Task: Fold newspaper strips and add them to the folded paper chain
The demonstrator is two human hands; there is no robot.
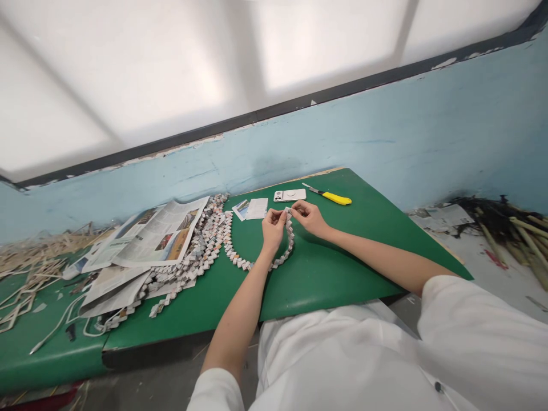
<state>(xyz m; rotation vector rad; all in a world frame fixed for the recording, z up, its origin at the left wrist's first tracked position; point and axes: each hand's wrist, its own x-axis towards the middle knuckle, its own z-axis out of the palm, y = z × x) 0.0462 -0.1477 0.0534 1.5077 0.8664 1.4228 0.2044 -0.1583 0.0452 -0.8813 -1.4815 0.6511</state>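
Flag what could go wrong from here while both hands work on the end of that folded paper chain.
1. The left hand and right hand pinch only the tip of the zigzag folded-newspaper chain; a tug might pull links apart.
2. The chain curves back into the loose pile of woven paper strips, so it could snag there.
3. The yellow-handled utility knife lies just beyond the right hand, beside the white phone; a careless reach could meet it.

— Camera position?
— Single head view, worn high, facing forward and down across the green bench (351,251) toward the blue wall (428,137).
— Range?
— Near; forearms fill the foreground.
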